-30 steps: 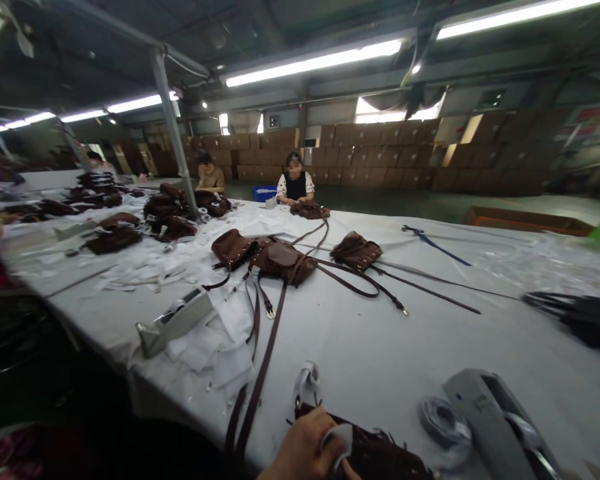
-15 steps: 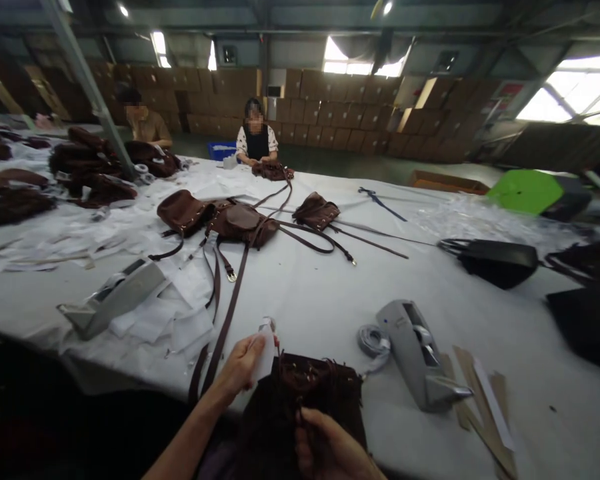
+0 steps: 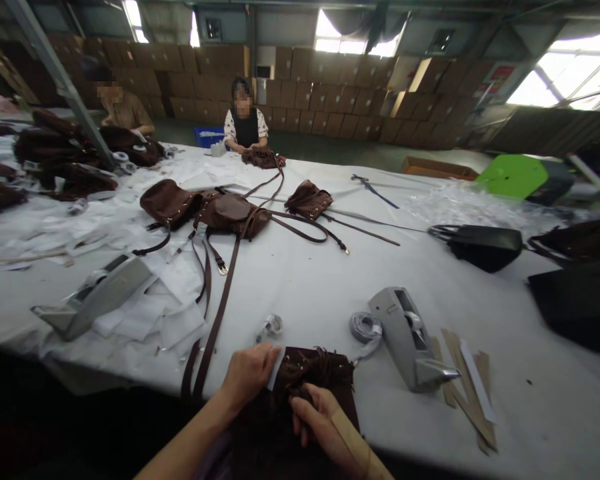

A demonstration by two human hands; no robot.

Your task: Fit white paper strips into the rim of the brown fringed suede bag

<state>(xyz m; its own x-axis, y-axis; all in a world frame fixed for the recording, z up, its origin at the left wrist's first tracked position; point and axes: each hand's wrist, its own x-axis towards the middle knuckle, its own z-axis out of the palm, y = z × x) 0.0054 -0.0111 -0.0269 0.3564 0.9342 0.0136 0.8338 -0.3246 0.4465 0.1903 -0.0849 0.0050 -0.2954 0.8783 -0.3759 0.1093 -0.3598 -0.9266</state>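
Note:
A dark brown fringed leather bag (image 3: 310, 380) lies at the near edge of the white table (image 3: 330, 287), right in front of me. My left hand (image 3: 247, 373) grips its upper left corner, fingers closed over a small white paper piece. My right hand (image 3: 320, 420) is closed on the bag's front, pinching the fringe or a fitting. A long brown strap (image 3: 217, 320) runs from the left side up toward other bags.
A grey tape dispenser (image 3: 405, 337) and a tape roll (image 3: 365, 327) stand just right of the bag, with card strips (image 3: 467, 390) beyond. Another dispenser (image 3: 93, 297) lies left on white paper. Brown bags (image 3: 230, 212) lie mid-table, black bags (image 3: 480, 245) at right. Two people sit at the far side.
The view has tilted down and right. My left hand moved from holding the white piece up beside the bag to pressing on its corner; my right hand came into view on the bag.

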